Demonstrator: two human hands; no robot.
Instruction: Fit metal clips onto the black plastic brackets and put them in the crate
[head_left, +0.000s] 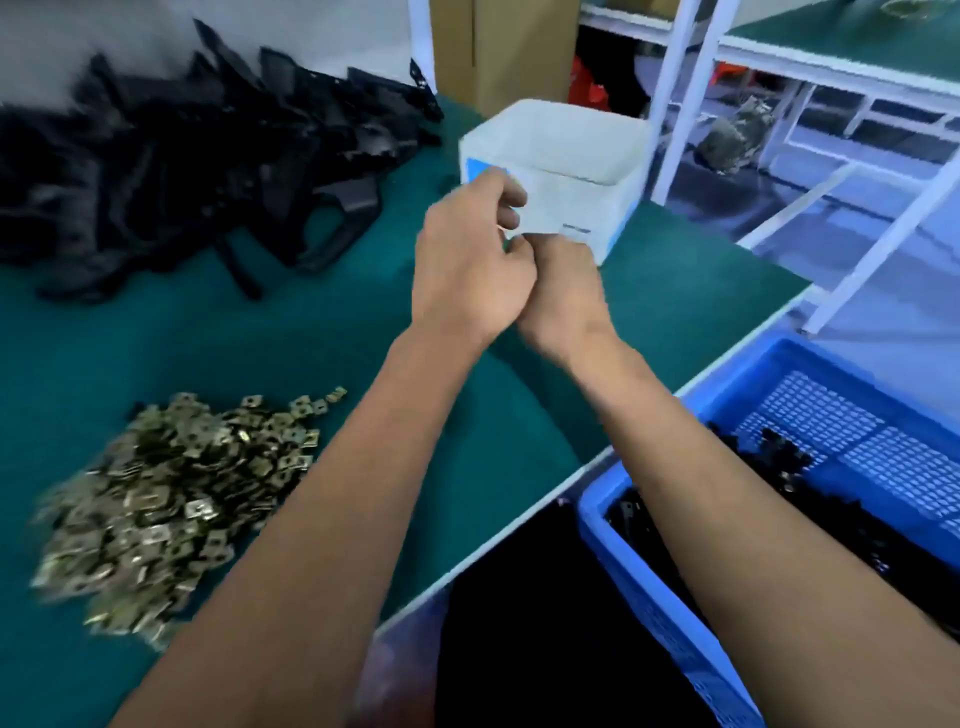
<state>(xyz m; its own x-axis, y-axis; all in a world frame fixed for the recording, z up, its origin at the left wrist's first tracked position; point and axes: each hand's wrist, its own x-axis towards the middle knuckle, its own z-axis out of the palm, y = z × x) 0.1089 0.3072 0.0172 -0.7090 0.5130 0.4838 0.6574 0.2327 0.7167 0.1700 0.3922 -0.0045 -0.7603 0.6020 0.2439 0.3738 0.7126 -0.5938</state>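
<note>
My left hand (467, 260) and my right hand (563, 296) are pressed together above the green table (270, 338), both with curled fingers. A small brass-coloured sliver, seemingly a metal clip (501, 229), shows between my left fingertips. My right fingers are hidden behind the left hand. No bracket is visible in either hand. A heap of brass metal clips (171, 499) lies at the near left. A pile of black plastic brackets (182, 166) fills the far left. The blue crate (623, 551) sits at the lower right, with black brackets (769, 457) inside.
A white box with blue trim (571, 156) stands just beyond my hands. A cardboard box (509, 47) is behind it. White shelf posts (680, 98) rise to the right. The table's white edge (519, 525) runs diagonally past the crate.
</note>
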